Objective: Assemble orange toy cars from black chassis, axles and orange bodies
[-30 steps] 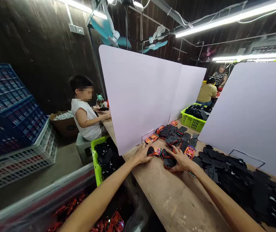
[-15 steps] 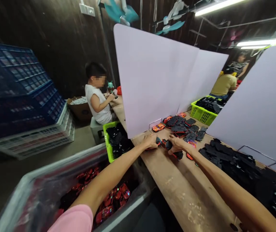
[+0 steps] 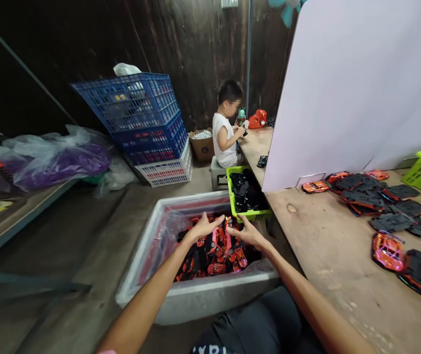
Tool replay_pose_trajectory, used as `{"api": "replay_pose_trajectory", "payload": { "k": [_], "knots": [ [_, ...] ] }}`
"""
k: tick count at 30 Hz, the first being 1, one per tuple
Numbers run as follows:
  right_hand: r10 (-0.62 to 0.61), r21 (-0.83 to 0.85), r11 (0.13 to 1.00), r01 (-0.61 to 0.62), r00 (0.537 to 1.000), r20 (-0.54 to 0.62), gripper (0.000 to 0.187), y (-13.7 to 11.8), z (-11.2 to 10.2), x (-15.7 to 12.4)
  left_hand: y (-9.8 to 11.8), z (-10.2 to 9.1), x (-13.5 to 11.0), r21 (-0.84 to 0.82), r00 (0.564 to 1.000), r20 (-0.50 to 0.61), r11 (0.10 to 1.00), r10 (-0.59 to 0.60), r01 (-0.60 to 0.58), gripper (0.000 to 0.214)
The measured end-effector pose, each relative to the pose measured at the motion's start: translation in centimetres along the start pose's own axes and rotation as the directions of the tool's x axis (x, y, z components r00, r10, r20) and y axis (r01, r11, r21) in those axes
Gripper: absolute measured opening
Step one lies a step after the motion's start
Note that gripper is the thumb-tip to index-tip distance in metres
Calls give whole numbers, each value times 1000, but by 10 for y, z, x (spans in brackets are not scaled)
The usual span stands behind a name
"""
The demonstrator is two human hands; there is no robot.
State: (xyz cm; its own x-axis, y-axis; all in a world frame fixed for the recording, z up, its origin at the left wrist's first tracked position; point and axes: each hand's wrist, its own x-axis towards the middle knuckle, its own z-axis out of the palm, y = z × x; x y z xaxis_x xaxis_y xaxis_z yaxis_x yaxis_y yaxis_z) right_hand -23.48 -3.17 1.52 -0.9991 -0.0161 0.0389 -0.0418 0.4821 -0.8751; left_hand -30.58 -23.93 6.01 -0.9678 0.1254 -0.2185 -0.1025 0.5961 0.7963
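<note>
Two bare hands, the left hand point(image 3: 203, 228) and the right hand point(image 3: 250, 233), both open and empty, fingers spread, fingertips almost meeting. Below them, a heap of glossy red toy car shells point(image 3: 217, 268) and matte black plastic parts point(image 3: 195, 268) inside a white plastic tub point(image 3: 195, 299). Between the hands, slightly nearer the right, one narrow red shell point(image 3: 228, 231), long axis tilted steeply upward. Beside the tub, a long bare-wood workbench point(image 3: 328, 246).

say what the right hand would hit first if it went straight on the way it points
Probably the left hand: the right hand's fingers point across the white tub toward its fingertips. Depth is unclear, though; if the right hand sits lower, the red toy cars come first.
</note>
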Motion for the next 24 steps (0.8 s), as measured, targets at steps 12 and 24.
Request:
{"api": "replay_pose_trajectory", "payload": {
  "k": [12,24],
  "knots": [
    [136,-313,757,-573,608,-782,74,103,-299,-145,197,256,18,-106,574,420,666,703,-739,61],
    [186,-277,602,-749,469,-864,56,166,-265,-121,329,444,60,137,190,707,132,682,-982,92]
  ]
}}
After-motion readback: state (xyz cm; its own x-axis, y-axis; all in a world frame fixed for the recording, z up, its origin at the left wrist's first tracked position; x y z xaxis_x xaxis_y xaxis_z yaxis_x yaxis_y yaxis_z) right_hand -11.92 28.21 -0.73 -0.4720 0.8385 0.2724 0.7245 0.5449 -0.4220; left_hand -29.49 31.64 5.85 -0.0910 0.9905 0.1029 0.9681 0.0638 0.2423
